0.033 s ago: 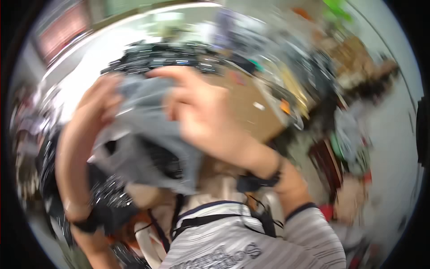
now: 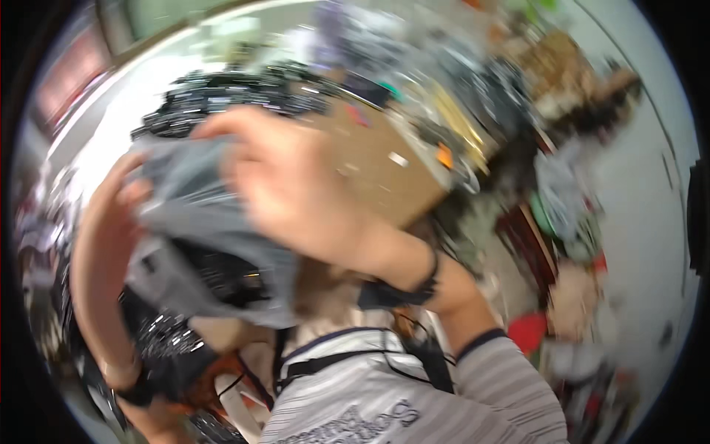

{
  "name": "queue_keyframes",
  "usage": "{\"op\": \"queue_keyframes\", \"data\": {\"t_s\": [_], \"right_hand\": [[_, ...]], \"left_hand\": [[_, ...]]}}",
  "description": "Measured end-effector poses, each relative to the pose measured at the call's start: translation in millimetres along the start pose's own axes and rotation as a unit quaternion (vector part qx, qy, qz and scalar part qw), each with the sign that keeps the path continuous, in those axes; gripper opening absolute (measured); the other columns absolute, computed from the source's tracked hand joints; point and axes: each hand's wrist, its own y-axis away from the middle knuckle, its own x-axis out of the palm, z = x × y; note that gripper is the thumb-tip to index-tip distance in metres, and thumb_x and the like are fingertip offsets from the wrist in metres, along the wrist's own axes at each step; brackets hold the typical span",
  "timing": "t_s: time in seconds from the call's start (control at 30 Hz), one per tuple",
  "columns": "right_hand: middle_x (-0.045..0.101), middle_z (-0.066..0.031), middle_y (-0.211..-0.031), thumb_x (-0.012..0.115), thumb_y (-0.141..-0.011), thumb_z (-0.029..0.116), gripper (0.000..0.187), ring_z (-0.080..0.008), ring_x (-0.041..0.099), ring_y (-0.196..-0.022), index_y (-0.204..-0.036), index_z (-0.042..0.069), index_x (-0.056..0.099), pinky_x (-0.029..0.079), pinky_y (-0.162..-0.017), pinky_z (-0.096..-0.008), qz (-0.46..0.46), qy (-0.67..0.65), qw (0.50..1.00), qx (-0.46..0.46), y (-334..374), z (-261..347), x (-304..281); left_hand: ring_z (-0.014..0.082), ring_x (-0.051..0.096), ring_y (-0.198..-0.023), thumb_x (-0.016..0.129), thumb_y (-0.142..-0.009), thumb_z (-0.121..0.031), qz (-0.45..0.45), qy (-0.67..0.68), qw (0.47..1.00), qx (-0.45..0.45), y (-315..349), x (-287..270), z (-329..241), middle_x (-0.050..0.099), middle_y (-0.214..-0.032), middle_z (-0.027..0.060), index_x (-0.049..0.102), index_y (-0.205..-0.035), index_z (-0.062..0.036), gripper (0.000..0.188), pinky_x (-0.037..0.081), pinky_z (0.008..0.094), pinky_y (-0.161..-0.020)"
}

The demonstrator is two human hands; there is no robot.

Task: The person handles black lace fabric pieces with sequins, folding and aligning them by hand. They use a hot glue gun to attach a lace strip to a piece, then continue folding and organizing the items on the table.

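Note:
A grey plastic bag (image 2: 192,181) hangs between my two hands, its mouth toward my chest. Dark, shiny contents (image 2: 222,270) show through the opening; blur hides what they are. My left hand (image 2: 127,189) grips the bag's left edge with bent fingers. On the other side my right hand (image 2: 285,185) is closed on the upper right part of the bag, its index finger stretched along the top. Just beyond the bag lies a heap of black, glossy packets (image 2: 214,96), too smeared to name.
A cardboard box (image 2: 377,159) stands right of my hands. Behind it are piles of plastic bags (image 2: 473,78) and mixed goods. A dark red box (image 2: 526,248) and a pale bag (image 2: 562,189) sit along the white wall (image 2: 651,214). More black shiny plastic (image 2: 166,333) lies below my left arm.
Both hands and the grey bag sit farther left in the view. The surroundings have shifted left too, as my head turned. Both hands still hold the bag.

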Motion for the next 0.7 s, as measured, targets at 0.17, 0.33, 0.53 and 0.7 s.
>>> {"op": "queue_keyframes", "data": {"t_s": [0.17, 0.33, 0.53, 0.7], "right_hand": [[0.063, -0.0143, -0.067, 0.048, -0.078, -0.003, 0.018, -0.0230, 0.063, -0.059, -0.090, -0.004, 0.061, 0.048, -0.057, -0.0343, 0.134, -0.249, 0.958, 0.059, 36, 16, 29], [0.063, -0.0227, -0.066, 0.067, -0.080, 0.052, 0.061, -0.0399, 0.065, -0.066, -0.091, -0.007, 0.054, 0.052, -0.061, -0.0453, 0.335, 0.004, 0.927, 0.169, 17, 36, 52], [0.063, -0.0068, -0.066, 0.065, -0.083, 0.006, 0.008, -0.0095, 0.055, -0.057, -0.087, -0.001, 0.065, 0.043, -0.052, -0.0266, 0.252, -0.233, 0.925, 0.163, 31, 47, 84], [0.059, -0.0015, -0.086, 0.057, -0.087, -0.006, 0.012, -0.0076, 0.051, -0.076, -0.098, -0.006, 0.063, 0.043, -0.070, -0.0201, 0.191, -0.090, 0.968, 0.132, 42, 10, 41]], "left_hand": [[0.0162, 0.053, -0.114, 0.048, -0.097, -0.019, -0.091, 0.181, 0.979, -0.025, 53, -26, 25, 0.048, -0.137, 0.0086, 0.048, -0.134, 0.0002, 0.041, 0.043, 0.0288, -0.096], [0.0094, 0.058, -0.096, 0.057, -0.093, -0.018, 0.012, 0.010, 0.999, -0.036, 23, -5, -46, 0.061, -0.114, 0.0061, 0.056, -0.123, -0.0012, 0.034, 0.045, 0.0263, -0.088], [0.0067, 0.058, -0.085, 0.060, -0.092, -0.019, 0.013, 0.012, 1.000, 0.006, 40, -13, -43, 0.064, -0.102, 0.0006, 0.063, -0.111, -0.0033, 0.025, 0.049, 0.0249, -0.077], [0.0201, 0.063, -0.060, 0.066, -0.076, -0.014, -0.174, 0.133, 0.975, -0.036, 68, 5, -12, 0.066, -0.071, 0.0117, 0.068, -0.098, -0.0027, 0.025, 0.050, 0.0356, -0.054]]}}
